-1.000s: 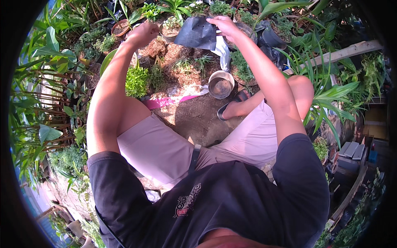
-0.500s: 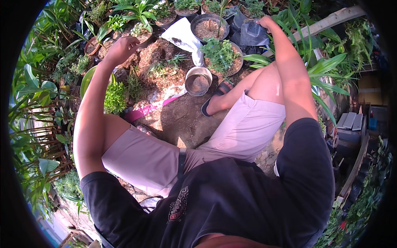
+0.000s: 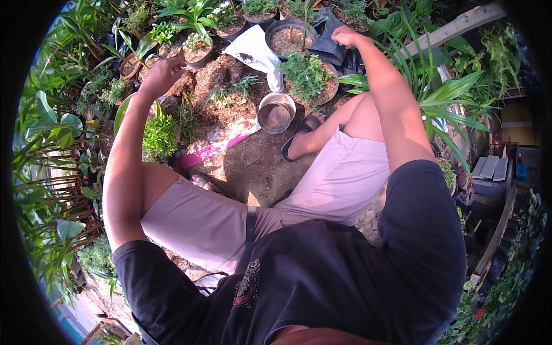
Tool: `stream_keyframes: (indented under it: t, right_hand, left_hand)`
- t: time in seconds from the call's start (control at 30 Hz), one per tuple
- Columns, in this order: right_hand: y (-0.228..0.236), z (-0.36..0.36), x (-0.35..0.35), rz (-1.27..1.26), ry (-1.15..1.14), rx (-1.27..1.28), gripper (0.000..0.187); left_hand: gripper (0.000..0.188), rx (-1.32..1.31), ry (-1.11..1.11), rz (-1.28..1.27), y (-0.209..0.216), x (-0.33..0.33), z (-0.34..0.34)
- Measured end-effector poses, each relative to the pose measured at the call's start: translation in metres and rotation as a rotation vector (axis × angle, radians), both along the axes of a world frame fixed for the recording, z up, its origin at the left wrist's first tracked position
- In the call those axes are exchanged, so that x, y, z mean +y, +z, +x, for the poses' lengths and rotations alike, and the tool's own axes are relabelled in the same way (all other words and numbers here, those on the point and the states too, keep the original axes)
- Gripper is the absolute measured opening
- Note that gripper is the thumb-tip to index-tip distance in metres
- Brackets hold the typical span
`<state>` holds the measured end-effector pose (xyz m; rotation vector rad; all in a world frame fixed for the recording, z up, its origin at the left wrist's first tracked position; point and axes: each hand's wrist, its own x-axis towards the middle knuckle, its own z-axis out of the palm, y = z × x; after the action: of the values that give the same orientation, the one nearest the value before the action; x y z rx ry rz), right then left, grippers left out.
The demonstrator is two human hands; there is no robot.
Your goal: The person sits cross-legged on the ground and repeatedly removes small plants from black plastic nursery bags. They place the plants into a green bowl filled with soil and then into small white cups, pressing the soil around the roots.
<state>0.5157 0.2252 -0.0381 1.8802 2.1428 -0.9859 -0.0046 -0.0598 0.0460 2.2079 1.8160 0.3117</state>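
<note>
My right hand pinches the edge of a black plastic bag at the back right, beside a round pot of soil with an upright stem. The bag hangs creased below my fingers; whether anything is in it, I cannot tell. My left hand hovers with loosely bent fingers and nothing visible in them, near the soil mound and a small potted plant. Between my feet and the mound stands a pot with a little soil at its bottom.
A white sack lies by the pots, and a pink-and-white plastic strip crosses the ground. A leafy potted plant grows near my right foot. Dense foliage lines the left; a wooden plank slants at the upper right.
My right hand has moved left with the black plastic bag, closer to the pot with the stem. My left hand has shifted slightly left and down.
</note>
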Motion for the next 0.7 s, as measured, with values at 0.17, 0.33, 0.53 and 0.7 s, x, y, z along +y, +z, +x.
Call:
stream_keyframes:
  t: [0.17,0.33,0.53,0.7]
  right_hand:
    - [-0.06,-0.005,-0.009,0.134,0.364,-0.211,0.047]
    - [-0.139,0.03,0.005,-0.03,0.166,-0.427,0.058]
    - [-0.165,0.061,0.026,-0.018,0.277,-0.45,0.061]
    - [-0.159,0.029,-0.016,-0.063,0.223,-0.407,0.072]
  left_hand:
    - [0.025,-0.009,-0.006,0.031,0.002,-0.006,0.0]
    - [0.025,-0.033,-0.01,0.014,0.001,-0.015,-0.005]
    - [0.027,-0.016,0.053,-0.001,-0.005,-0.028,-0.022]
    - [0.025,-0.009,0.06,-0.016,-0.01,-0.038,-0.041]
